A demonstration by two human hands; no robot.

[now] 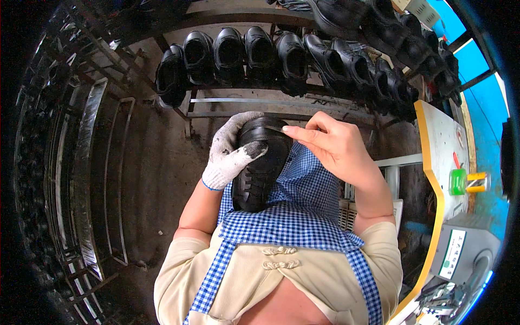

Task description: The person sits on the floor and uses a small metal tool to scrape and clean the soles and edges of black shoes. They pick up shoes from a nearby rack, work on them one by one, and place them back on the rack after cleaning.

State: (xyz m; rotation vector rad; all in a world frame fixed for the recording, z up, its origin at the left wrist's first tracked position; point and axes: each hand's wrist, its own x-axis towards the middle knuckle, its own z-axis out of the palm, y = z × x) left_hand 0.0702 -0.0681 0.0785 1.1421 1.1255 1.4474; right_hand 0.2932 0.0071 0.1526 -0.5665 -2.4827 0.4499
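A black lace-up shoe rests on my lap over a blue-and-white checked apron. My left hand, in a dirty white knit glove, grips the shoe's left side near the toe, thumb across the upper. My bare right hand is at the toe end, fingers pinched together on a thin small tool or strip that touches the shoe's edge; what it is cannot be made out.
A metal rack ahead holds a row of several black shoes, more stacked upper right. A yellow-edged white worktable stands to the right with a green object. Curved metal rails run along the left over dark floor.
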